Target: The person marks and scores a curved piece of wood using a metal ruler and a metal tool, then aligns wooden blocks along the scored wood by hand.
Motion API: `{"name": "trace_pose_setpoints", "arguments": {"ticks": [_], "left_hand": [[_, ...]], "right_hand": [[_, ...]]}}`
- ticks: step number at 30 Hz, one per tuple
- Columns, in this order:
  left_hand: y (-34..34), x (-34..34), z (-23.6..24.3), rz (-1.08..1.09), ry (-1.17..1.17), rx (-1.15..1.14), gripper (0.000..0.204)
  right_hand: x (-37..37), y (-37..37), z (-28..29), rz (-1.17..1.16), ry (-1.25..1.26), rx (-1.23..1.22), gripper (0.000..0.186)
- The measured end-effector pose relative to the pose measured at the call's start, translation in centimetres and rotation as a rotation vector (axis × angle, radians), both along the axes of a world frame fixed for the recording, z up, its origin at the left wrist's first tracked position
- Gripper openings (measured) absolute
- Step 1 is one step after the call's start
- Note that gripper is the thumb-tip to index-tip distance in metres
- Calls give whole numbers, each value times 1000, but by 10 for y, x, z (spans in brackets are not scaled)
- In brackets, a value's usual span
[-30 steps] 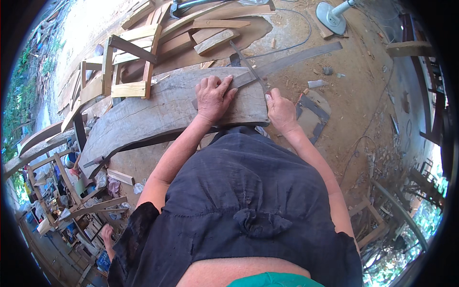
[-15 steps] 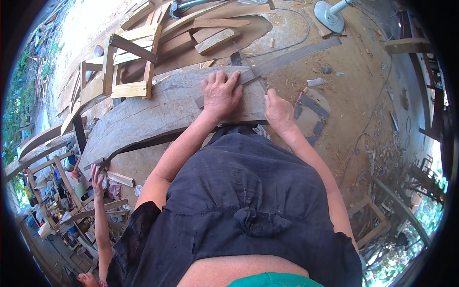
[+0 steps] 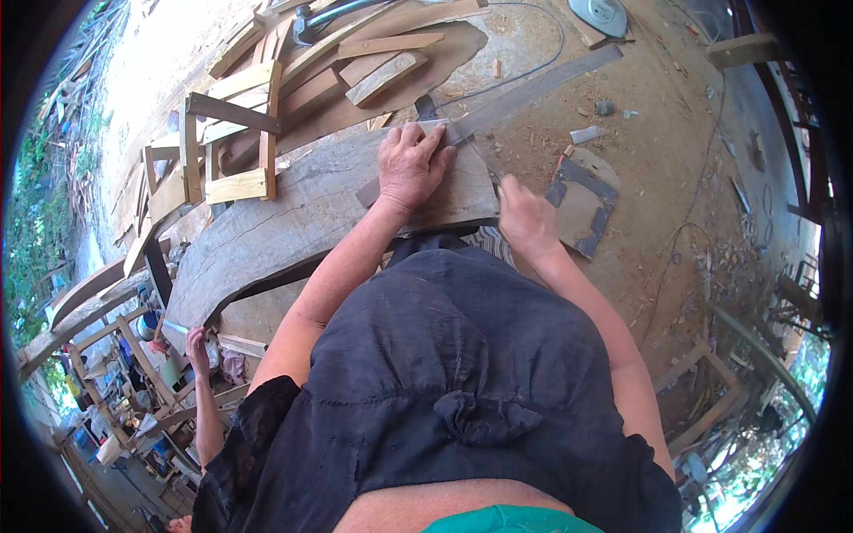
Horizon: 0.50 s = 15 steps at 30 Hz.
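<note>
My left hand (image 3: 412, 167) lies over a long flat dark strip, like a saw blade (image 3: 533, 96), pressing it on a grey weathered plank bench (image 3: 293, 191). Its fingers are bent over the strip, with the thumb along its side. My right hand (image 3: 528, 215), slightly blurred, is closed around the near end of a thin, rod-like tool resembling a file (image 3: 483, 158). That tool slants across the bench's right end beside the strip. How it meets the strip's edge is too blurred to tell. A small dark piece (image 3: 426, 108) stands at the bench's far edge.
Another person's hand (image 3: 197, 351) is at the bench's left end. Wooden frames (image 3: 240, 182) and offcuts (image 3: 386, 78) are piled beyond, with a hammer (image 3: 305, 27). Dark flat pieces (image 3: 586, 191) lie on the floor at right, near a pale fan-like base (image 3: 600, 13).
My right hand has drawn back a little toward me with the thin tool. My left hand stays on the strip. The other person's hand has shifted, and the view has tilted slightly.
</note>
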State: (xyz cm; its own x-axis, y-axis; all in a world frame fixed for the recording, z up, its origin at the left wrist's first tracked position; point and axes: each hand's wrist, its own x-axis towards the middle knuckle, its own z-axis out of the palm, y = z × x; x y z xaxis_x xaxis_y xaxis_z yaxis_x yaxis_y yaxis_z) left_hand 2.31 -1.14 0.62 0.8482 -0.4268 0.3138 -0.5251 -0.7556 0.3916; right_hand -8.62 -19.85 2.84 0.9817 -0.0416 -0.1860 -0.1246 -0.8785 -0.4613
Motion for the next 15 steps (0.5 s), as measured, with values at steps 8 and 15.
{"name": "trace_pose_setpoints", "arguments": {"ticks": [8, 15], "left_hand": [[-1, -3, 1, 17, -30, 11, 32], [-3, -4, 3, -2, 9, 8, 31]], "right_hand": [[14, 8, -6, 2, -76, 54, 9], [28, 14, -5, -10, -85, 32, 9]]}}
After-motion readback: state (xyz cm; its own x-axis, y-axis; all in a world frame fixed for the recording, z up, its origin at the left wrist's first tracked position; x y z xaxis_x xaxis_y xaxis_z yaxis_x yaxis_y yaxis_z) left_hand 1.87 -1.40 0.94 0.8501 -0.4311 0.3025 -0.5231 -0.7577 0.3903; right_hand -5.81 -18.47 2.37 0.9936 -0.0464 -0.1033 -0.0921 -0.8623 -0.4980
